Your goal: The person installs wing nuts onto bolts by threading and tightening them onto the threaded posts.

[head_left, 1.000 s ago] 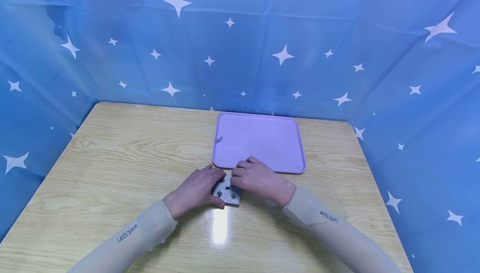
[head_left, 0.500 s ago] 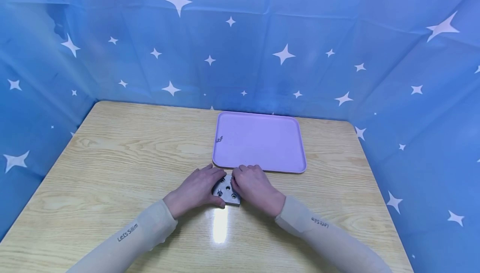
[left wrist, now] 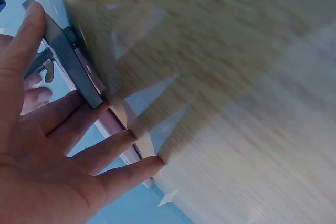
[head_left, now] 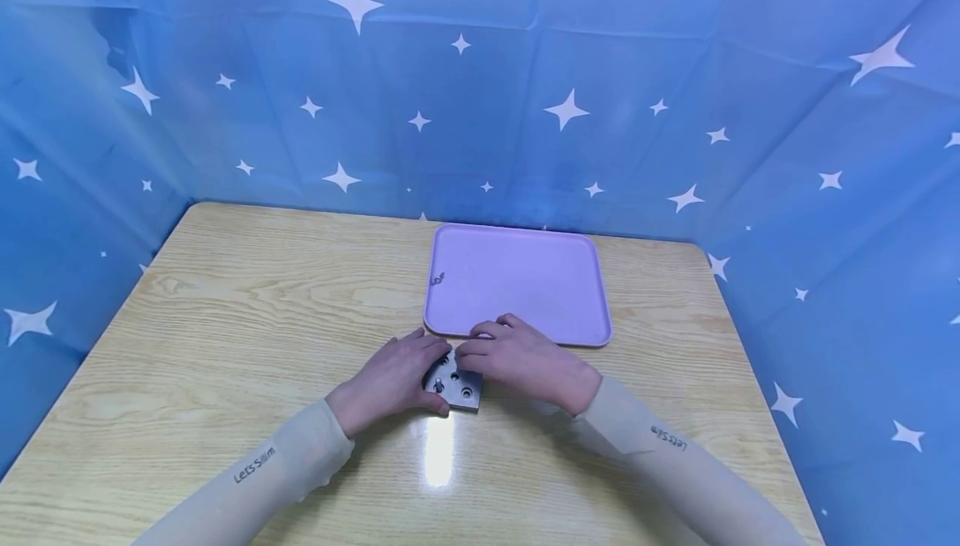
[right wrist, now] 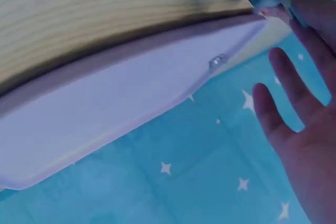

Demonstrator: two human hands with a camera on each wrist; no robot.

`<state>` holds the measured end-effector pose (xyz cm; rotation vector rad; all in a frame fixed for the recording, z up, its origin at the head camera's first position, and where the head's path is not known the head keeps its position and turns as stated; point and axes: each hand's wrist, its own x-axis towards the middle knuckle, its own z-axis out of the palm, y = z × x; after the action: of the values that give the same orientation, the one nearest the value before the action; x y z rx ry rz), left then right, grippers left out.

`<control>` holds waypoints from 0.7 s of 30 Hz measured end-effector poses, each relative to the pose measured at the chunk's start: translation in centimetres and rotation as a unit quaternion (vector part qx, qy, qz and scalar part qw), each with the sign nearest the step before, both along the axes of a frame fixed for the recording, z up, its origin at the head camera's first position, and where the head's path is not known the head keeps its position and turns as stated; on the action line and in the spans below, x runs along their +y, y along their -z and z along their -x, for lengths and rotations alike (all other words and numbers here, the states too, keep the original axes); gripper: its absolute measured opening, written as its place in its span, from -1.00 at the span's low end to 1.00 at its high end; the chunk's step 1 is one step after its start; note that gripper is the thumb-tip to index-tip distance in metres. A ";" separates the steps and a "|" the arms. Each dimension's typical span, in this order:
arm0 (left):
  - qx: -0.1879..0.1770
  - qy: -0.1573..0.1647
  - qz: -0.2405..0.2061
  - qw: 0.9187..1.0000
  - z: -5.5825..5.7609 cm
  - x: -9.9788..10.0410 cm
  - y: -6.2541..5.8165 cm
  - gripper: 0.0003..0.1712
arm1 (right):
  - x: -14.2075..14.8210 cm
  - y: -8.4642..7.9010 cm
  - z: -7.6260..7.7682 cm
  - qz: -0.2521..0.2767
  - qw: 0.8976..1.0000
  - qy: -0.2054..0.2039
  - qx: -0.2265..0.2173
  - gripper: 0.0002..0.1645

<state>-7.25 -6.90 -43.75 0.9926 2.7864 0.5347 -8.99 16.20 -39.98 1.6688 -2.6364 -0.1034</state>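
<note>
fingers [left wrist: 107,153] of left hand [head_left: 393,375] spread, gripping drilled metal plate [head_left: 453,388] against thumb; purple tray [head_left: 517,279] beyond them. right hand [head_left: 517,361]: outer fingers [right wrist: 290,82] parted above plate; thumb-index pinch, cannot tell.

At lower left in the head view, the left sleeve [head_left: 232,496] is pale grey with a loose cuff [head_left: 324,438]; the right sleeve [head_left: 686,475], lower right, matches. Both bear small dark lettering [head_left: 255,464], seemingly "LetsSlim". Left hand [head_left: 393,381] and right hand [head_left: 527,365] are bare.
</note>
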 end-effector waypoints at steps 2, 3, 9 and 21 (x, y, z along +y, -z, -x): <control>-0.001 -0.001 0.002 1.000 0.0 0.0 0.0 0.02 | 0.0 0.2 0.1 -0.003 1.000 -0.012 0.008 -0.62; -0.002 -0.001 0.001 1.000 0.0 0.0 0.0 0.01 | 0.0 0.4 0.1 -0.005 1.000 -0.015 0.010 -0.64; -0.005 -0.002 -0.001 1.000 -0.1 0.0 0.0 0.02 | -0.6 1.2 0.3 0.002 0.999 -0.004 0.037 -0.81; -0.007 -0.004 0.002 1.000 0.0 0.0 0.0 0.06 | -2.5 2.4 -0.7 0.025 0.991 0.107 0.071 -0.93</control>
<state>-7.20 -6.92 -43.71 0.9747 2.7784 0.5360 -8.25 13.68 -42.42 1.3074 -2.6757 -0.1509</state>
